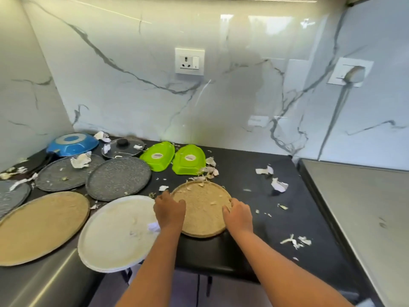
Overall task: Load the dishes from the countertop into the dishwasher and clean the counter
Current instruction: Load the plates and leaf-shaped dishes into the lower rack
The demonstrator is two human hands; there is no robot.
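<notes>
Both hands (170,208) (238,212) grip the small tan plate (202,209).

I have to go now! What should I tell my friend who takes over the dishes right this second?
Left hand and right hand grip opposite edges of the small round tan plate, which has scraps on it.
On the black countertop wait: a large tan plate, a white round plate, two speckled grey plates, two green plastic dishes, a glass lid and an upturned blue pan.
Done: nothing visibly loaded.
Left: load every dish, then clear the torn paper scraps and wipe the counter.
</notes>
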